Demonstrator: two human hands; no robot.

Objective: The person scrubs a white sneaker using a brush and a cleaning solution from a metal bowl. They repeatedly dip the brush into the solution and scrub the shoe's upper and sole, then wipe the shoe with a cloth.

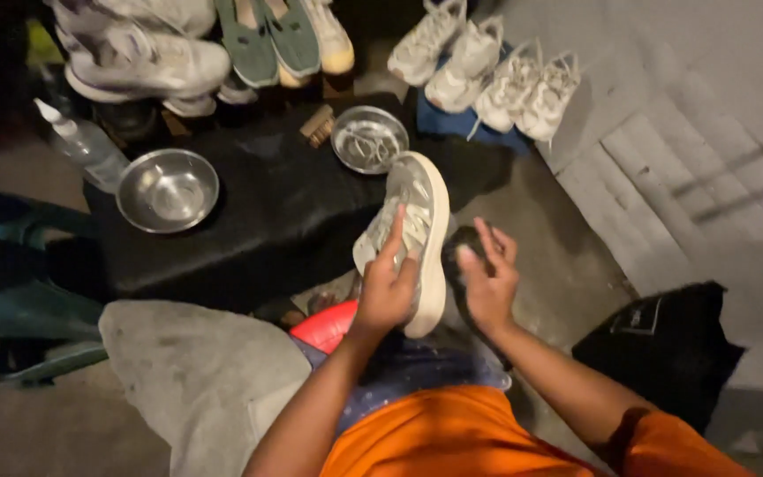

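Fingers [396, 231] of the left hand [384, 296] clasp a white sneaker [412, 231] above the black desk [258, 212]; the right hand [487, 281] curls around a dark brush [463, 243] beside it. Scrubbing looks underway, needing firm support.

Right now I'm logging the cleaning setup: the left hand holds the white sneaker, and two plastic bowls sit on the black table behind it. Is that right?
Not quite. In the head view the two bowls on the black table are shiny metal, not plastic. The left hand does hold the white sneaker.
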